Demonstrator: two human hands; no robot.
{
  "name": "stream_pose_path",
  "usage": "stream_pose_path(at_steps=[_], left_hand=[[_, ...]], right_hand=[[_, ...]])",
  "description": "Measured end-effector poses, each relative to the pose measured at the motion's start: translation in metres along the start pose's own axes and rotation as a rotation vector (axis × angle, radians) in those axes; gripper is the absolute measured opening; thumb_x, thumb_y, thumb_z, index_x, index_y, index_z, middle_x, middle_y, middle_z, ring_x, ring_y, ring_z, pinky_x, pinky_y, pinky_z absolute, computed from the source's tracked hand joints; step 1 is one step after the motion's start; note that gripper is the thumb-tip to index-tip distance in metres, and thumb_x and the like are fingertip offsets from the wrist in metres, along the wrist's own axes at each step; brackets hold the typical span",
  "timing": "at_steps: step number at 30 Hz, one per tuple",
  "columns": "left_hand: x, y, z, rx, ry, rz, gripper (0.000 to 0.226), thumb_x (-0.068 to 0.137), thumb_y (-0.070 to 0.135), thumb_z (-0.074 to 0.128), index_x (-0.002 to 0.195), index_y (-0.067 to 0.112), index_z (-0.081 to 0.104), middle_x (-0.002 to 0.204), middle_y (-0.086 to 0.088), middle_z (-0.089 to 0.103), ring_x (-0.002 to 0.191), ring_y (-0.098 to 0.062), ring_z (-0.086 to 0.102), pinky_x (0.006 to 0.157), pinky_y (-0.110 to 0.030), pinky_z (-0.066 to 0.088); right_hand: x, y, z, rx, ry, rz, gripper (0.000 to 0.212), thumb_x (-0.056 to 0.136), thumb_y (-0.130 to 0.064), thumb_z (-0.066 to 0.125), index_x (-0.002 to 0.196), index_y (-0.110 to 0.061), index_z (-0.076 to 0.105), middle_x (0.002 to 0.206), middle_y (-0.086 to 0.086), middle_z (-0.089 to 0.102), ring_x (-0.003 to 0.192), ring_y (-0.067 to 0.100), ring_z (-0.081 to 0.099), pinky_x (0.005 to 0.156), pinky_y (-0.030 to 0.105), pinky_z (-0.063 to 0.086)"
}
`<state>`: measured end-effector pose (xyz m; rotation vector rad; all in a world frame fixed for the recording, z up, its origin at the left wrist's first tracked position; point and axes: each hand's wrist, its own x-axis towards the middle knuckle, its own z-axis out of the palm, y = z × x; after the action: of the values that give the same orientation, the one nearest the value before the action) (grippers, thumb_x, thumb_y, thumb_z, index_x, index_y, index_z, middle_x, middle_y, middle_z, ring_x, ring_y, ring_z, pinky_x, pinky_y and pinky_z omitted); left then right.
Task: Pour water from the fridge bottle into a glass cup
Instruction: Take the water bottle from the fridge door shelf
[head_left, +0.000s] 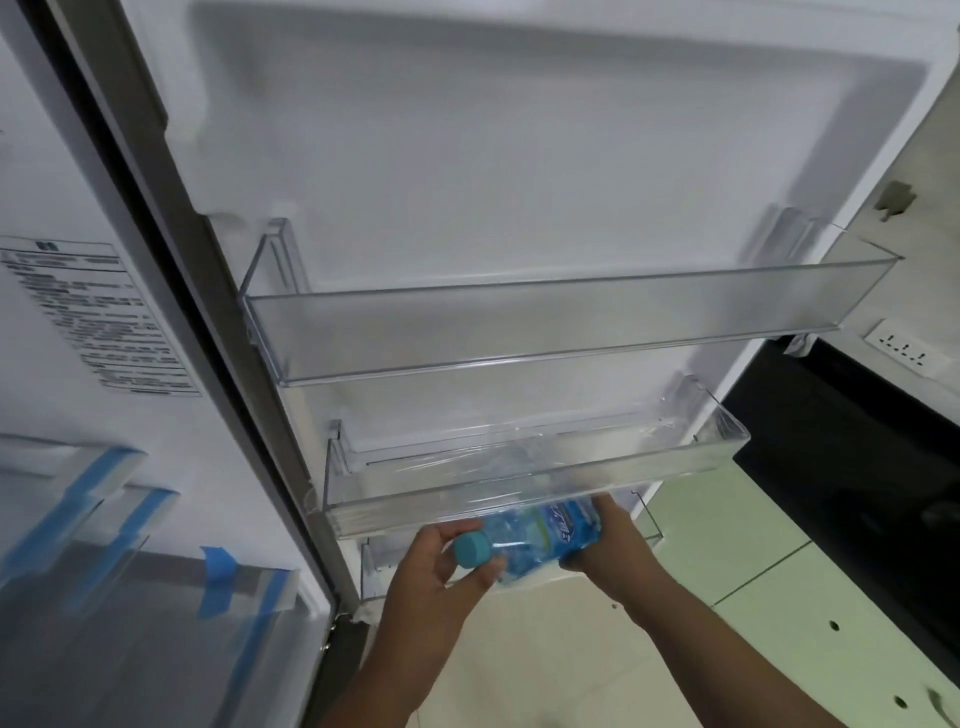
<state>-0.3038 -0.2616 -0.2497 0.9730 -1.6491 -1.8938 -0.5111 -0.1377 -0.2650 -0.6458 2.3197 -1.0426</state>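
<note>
From the head camera: looking down at an open fridge door (519, 156) with see-through shelves.

Holding a blue water bottle (540, 540) with both hands, just under the middle shelf (519, 499) and in front of the bottom shelf (374, 566). Lying tilted, nearly on its side, with the round teal cap (471, 550) pointing toward the camera.

Left hand (441, 577) curling fingers around the neck, right beside the cap. Right hand (610, 540) gripping the fat end of the bottle, thumb underneath, fingers over the top. Neither hand hanging loose.

Top shelf (545, 332) sitting higher up with nothing seen inside. Pale floor tiles (727, 571) showing below, and a wall plug (904, 351) off to the right.

No glass cup anywhere in this view, so needing to find one.

Probably lifting the bottle away from the door now. Pouring not yet started.

What could go wrong:
- Bumping the bottle on the edge of the middle shelf, being so close under it.
- Slipping out of the hands, since a cold bottle is likely wet and smooth.
- Squeezing the soft sides too hard, maybe spilling once the cap is off.
- Twisting the cap off while lying sideways, letting water run onto the floor.
- Forgetting to close the fridge door.

Safer standing the bottle up first.
</note>
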Motion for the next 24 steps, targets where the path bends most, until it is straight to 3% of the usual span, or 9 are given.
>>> stream_pose_path(at_steps=[3, 6, 8, 11, 15, 18, 21, 24], left_hand=[[-0.008, 0.004, 0.004, 0.036, -0.050, 0.094, 0.039, 0.082, 0.012, 0.086, 0.112, 0.032, 0.070, 0.121, 0.008, 0.077, 0.115, -0.013, 0.072, 0.098, -0.041, 0.059], [-0.016, 0.010, 0.010, 0.026, -0.069, 0.144, 0.040, 0.079, 0.012, 0.087, 0.111, 0.031, 0.073, 0.123, 0.013, 0.075, 0.118, -0.008, 0.070, 0.089, -0.026, 0.061], [-0.021, 0.018, 0.015, 0.031, -0.070, 0.179, 0.041, 0.074, 0.020, 0.087, 0.112, 0.029, 0.075, 0.120, 0.016, 0.076, 0.114, -0.005, 0.071, 0.083, -0.020, 0.061], [-0.026, 0.037, 0.026, 0.112, -0.107, 0.227, 0.039, 0.073, 0.032, 0.084, 0.110, 0.042, 0.074, 0.115, 0.025, 0.075, 0.108, -0.001, 0.071, 0.080, -0.018, 0.061], [-0.037, 0.071, 0.049, 0.342, -0.195, 0.309, 0.055, 0.072, 0.060, 0.072, 0.124, 0.042, 0.071, 0.124, 0.020, 0.073, 0.109, -0.013, 0.074, 0.087, -0.032, 0.065], [-0.043, 0.097, 0.072, 0.518, -0.254, 0.412, 0.055, 0.073, 0.074, 0.060, 0.121, 0.047, 0.065, 0.119, 0.028, 0.070, 0.107, -0.009, 0.072, 0.093, -0.034, 0.063], [-0.051, 0.115, 0.100, 0.621, -0.302, 0.457, 0.064, 0.075, 0.076, 0.054, 0.131, 0.046, 0.061, 0.128, 0.023, 0.067, 0.112, -0.009, 0.067, 0.101, -0.035, 0.059], [-0.060, 0.123, 0.132, 0.618, -0.424, 0.417, 0.065, 0.076, 0.070, 0.060, 0.136, 0.048, 0.053, 0.136, 0.024, 0.060, 0.119, -0.005, 0.061, 0.099, -0.027, 0.055]], right_hand=[[-0.014, 0.003, -0.002, 0.067, 0.031, -0.046, 0.068, 0.067, 0.003, 0.091, 0.116, -0.029, 0.055, 0.104, -0.006, 0.073, 0.092, 0.008, 0.073, 0.079, 0.034, 0.065], [-0.030, 0.010, -0.003, 0.151, 0.036, -0.059, 0.082, 0.067, 0.002, 0.094, 0.129, -0.032, 0.052, 0.113, -0.007, 0.071, 0.099, 0.009, 0.073, 0.081, 0.035, 0.065], [-0.041, 0.014, -0.005, 0.213, 0.025, -0.041, 0.090, 0.066, 0.005, 0.094, 0.134, -0.033, 0.049, 0.115, -0.005, 0.070, 0.097, 0.008, 0.074, 0.076, 0.031, 0.064], [-0.056, 0.024, -0.007, 0.262, 0.026, -0.030, 0.092, 0.065, 0.007, 0.093, 0.134, -0.033, 0.047, 0.114, -0.002, 0.066, 0.089, 0.003, 0.074, 0.069, 0.023, 0.060], [-0.078, 0.033, -0.018, 0.266, 0.031, -0.071, 0.098, 0.059, -0.011, 0.101, 0.134, -0.038, 0.045, 0.134, -0.001, 0.060, 0.112, 0.013, 0.069, 0.089, 0.037, 0.063], [-0.098, 0.033, -0.033, 0.226, -0.007, -0.176, 0.096, 0.066, -0.025, 0.098, 0.144, -0.033, 0.042, 0.134, -0.008, 0.063, 0.122, 0.014, 0.065, 0.098, 0.039, 0.059], [-0.122, 0.039, -0.057, 0.288, 0.033, -0.175, 0.089, 0.066, -0.030, 0.097, 0.139, -0.038, 0.049, 0.132, -0.007, 0.066, 0.122, 0.017, 0.066, 0.097, 0.046, 0.059], [-0.148, 0.055, -0.090, 0.319, 0.053, -0.122, 0.084, 0.064, -0.030, 0.098, 0.132, -0.047, 0.052, 0.127, -0.012, 0.068, 0.121, 0.012, 0.064, 0.095, 0.045, 0.061]])
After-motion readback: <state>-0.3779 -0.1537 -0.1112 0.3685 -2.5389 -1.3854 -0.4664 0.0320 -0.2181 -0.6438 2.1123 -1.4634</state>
